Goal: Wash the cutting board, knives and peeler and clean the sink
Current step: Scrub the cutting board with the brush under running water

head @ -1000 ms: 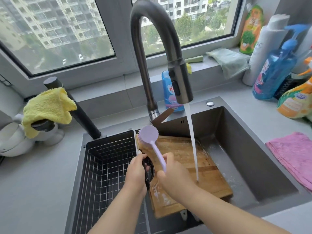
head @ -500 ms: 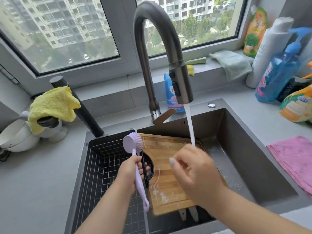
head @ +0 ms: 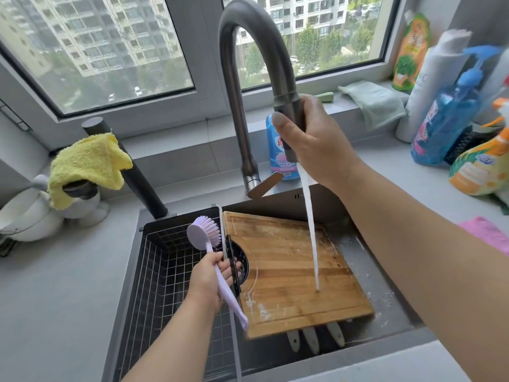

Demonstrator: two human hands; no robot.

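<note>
A wooden cutting board [head: 292, 274] lies tilted in the sink [head: 385, 307], soapy near its front left. Three pale handles [head: 311, 340] stick out from under its front edge. My left hand [head: 212, 279] grips the handle of a lilac dish brush [head: 203, 235], bristles up, beside the board's left edge. My right hand [head: 308, 136] is wrapped round the spray head of the faucet [head: 248, 86]. Water [head: 311, 232] streams from it onto the middle of the board.
A black wire basket [head: 165, 271] fills the sink's left part. A yellow cloth [head: 88, 164] hangs on a dark post at left. Detergent bottles [head: 446, 117] crowd the right counter, with a pink cloth [head: 487, 232] nearby. A blue soap bottle [head: 281, 155] stands behind the faucet.
The brush passed from my right hand to my left. My right hand rose from the board and took hold of the faucet head; the stream now slants onto the board.
</note>
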